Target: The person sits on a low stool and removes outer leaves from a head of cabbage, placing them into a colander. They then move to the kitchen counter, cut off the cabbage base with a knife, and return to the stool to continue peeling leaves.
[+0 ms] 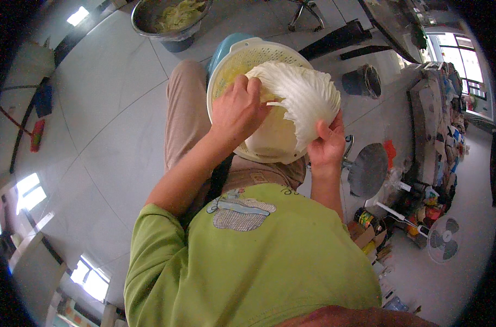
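My right hand (pixel 327 141) grips a pale napa cabbage piece (pixel 303 96) from its right side, thumb on top. The ribbed white leaf surface faces up, above a cream plastic colander (pixel 264 153). From the left, my left hand (pixel 240 108) reaches over the colander, its fingers pinched on a thin white strip of cabbage (pixel 276 104). Whether that strip is still joined to the larger piece is not clear. The colander rests at my lap, its perforated far wall showing. My left hand and the cabbage cover much of its inside.
Beyond my knees stands a metal basin (pixel 172 32) holding torn cabbage leaves, above a dark bucket. A light-blue plastic container (pixel 231 43) shows behind the colander. To the right are a dark bin (pixel 362 81), a round grey stool seat (pixel 368 169) and a white fan (pixel 445 239).
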### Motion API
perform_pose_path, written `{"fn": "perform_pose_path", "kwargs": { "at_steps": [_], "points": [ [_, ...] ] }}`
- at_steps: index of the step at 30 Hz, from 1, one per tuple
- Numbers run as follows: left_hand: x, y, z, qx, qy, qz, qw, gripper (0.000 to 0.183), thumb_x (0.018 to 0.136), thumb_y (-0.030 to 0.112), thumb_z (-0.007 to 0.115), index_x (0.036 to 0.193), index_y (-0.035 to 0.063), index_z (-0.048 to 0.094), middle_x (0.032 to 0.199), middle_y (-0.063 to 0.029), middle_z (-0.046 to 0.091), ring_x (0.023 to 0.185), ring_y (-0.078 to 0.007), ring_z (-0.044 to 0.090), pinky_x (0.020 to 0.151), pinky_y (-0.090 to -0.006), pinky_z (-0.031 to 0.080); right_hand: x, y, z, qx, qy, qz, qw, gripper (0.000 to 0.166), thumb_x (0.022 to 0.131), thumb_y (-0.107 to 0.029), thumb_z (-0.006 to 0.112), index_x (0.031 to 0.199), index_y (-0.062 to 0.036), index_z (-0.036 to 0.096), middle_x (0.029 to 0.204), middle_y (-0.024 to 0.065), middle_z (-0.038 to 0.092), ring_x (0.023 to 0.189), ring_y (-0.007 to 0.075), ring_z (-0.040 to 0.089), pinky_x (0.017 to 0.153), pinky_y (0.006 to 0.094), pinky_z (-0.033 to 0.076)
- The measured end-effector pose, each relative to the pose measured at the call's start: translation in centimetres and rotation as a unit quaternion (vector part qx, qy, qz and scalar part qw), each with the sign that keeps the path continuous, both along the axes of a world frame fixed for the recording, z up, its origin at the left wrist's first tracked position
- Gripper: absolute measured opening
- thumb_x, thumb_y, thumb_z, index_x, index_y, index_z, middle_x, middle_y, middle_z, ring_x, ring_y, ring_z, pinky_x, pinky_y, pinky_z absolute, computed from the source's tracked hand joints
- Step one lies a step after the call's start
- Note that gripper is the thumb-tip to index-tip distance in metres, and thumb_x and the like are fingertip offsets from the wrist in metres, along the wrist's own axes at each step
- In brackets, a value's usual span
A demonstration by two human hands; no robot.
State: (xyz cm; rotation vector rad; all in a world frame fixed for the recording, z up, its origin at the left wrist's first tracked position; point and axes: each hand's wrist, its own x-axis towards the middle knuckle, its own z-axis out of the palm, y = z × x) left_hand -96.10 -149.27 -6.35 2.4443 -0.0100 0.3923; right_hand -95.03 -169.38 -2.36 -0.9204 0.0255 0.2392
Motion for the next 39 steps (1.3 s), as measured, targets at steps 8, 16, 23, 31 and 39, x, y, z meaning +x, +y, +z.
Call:
{"fn": "perform_pose_path", "kwargs": {
  "at_steps": [8, 16, 23, 31, 39],
  "points": [
    [0.4, 1.4, -1.4, -0.385, 0.108, 0.026, 0.916, 0.011, 0.084, 0.011, 0.068, 0.086, 0.0000, 0.066, 0.080, -0.0148, 0.069, 0.068, -0.0181, 0.066, 0.065, -0.0295, 0.052, 0.9, -3.0, -2.2, 0.051, 0.015, 0.013, 0.998, 0.058, 0.074, 0.003, 0.069, 0.128, -0.0084, 0.050, 0.125, 0.0099, 0.056, 0.117, 0.0299, 0.053, 0.086, 0.0478, 0.053],
    [0.5, 3.9, -2.7, -0.618, 0.041, 0.097, 0.779, 0.014, 0.092, 0.011, 0.061, 0.096, -0.0023, 0.060, 0.086, -0.0067, 0.068, 0.074, -0.0111, 0.061, 0.067, -0.0254, 0.052, 1.2, -4.5, -2.6, 0.079, 0.069, -0.060, 0.993, 0.048, 0.079, 0.000, 0.067, 0.124, -0.0131, 0.053, 0.117, 0.0078, 0.059, 0.093, 0.0262, 0.059, 0.052, 0.0396, 0.046],
    [0.2, 4.6, -4.0, -0.342, -0.030, 0.074, 0.936, 0.006, 0.090, 0.010, 0.058, 0.092, 0.0038, 0.058, 0.087, -0.0136, 0.068, 0.071, -0.0248, 0.065, 0.064, -0.0341, 0.052, 1.5, -5.8, -3.1, 0.096, 0.053, -0.032, 0.993, 0.040, 0.083, -0.005, 0.064, 0.121, -0.0154, 0.055, 0.107, 0.0074, 0.063, 0.065, 0.0212, 0.054, 0.049, 0.0348, 0.038],
    [-1.1, 3.9, -1.8, 0.083, 0.070, -0.016, 0.994, 0.009, 0.079, 0.008, 0.059, 0.087, 0.0065, 0.056, 0.089, -0.0130, 0.064, 0.083, -0.0335, 0.063, 0.067, -0.0443, 0.051, 1.5, -6.3, -2.9, 0.130, 0.044, -0.035, 0.990, 0.035, 0.082, -0.006, 0.066, 0.115, -0.0143, 0.058, 0.106, 0.0047, 0.063, 0.069, 0.0205, 0.049, 0.055, 0.0360, 0.036],
    [-0.9, 2.7, -0.4, 0.080, -0.093, -0.019, 0.992, 0.027, 0.077, 0.018, 0.068, 0.101, 0.0071, 0.061, 0.100, -0.0110, 0.061, 0.093, -0.0299, 0.058, 0.080, -0.0409, 0.049, 1.4, -6.6, -3.1, 0.138, 0.021, -0.009, 0.990, 0.049, 0.078, -0.003, 0.068, 0.124, -0.0141, 0.054, 0.116, 0.0085, 0.060, 0.095, 0.0288, 0.058, 0.064, 0.0449, 0.045]
  ]
}}
